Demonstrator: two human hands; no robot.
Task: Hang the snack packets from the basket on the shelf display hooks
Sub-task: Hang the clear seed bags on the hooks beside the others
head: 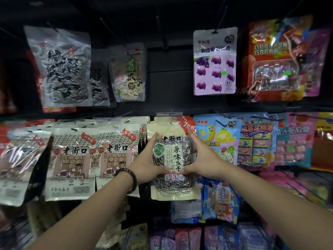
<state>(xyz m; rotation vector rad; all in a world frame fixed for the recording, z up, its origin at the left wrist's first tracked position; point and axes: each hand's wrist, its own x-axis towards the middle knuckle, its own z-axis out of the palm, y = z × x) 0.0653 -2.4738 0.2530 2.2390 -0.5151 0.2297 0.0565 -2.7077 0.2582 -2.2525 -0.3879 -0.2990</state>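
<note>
Purple grape-candy bag [215,62] hangs high on the black back panel [169,60]; just to its right, a red chocolate bag [275,60]; well to its left, a pale melon-seed pouch [128,73]; below and left, a clear label holder [169,116].

A black display wall [169,69] carries thin hooks; one bare hook [164,40] juts out at upper centre. On the upper row hang a clear sunflower-seed bag [63,69] at left, a pale-seed packet [128,74] beside it, then a purple grape-gummy bag [214,64] and a red chocolate bag [275,60] at right. The middle row holds white street-scene packets [72,159] at left, a cream sunflower-seed packet [173,156] at centre under a clear label holder [169,117], and a blue marshmallow packet [216,138] and pink sweet packets [293,141] at right.
</note>
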